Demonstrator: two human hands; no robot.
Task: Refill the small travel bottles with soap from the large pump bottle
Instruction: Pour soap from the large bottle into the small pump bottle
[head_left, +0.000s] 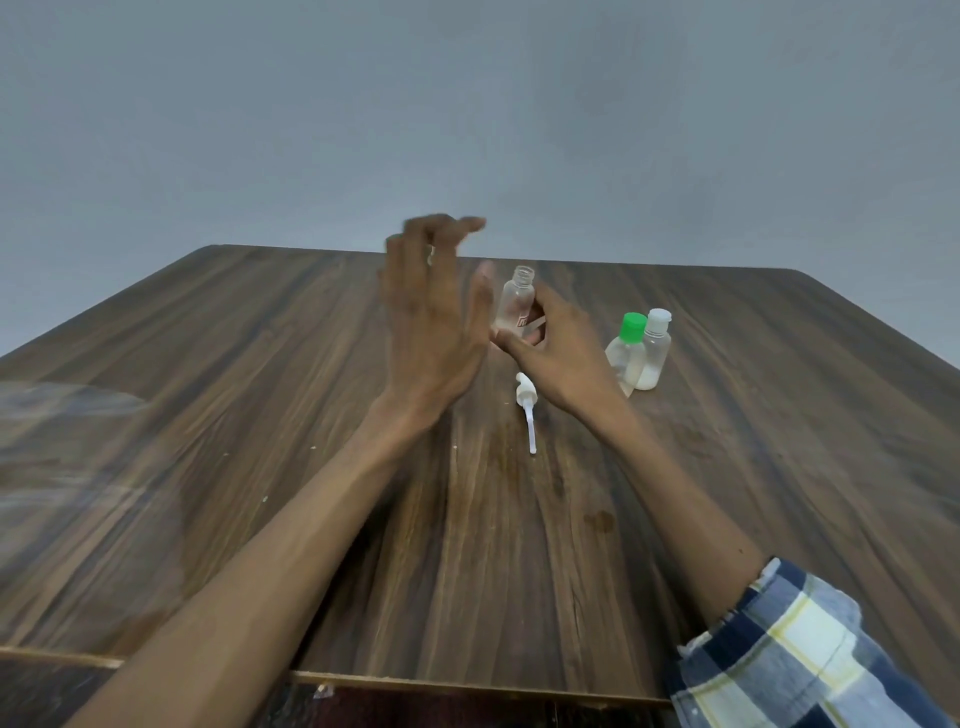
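A clear, uncapped bottle (516, 301) stands upright near the middle of the wooden table (260, 415), and my right hand (558, 348) grips its lower part from the right. My left hand (434, 317) is raised just left of the bottle, blurred, fingers spread and empty. A white pump head with its tube (527, 410) lies flat on the table between my forearms. To the right stand two small travel bottles side by side: one with a green cap (627, 353) and one with a white cap (653, 351), which holds white soap at the bottom.
A hazy, translucent round shape (67, 467) shows at the left edge of the view. The table's near edge (467, 683) runs along the bottom, and a grey wall (467, 130) rises behind the far edge.
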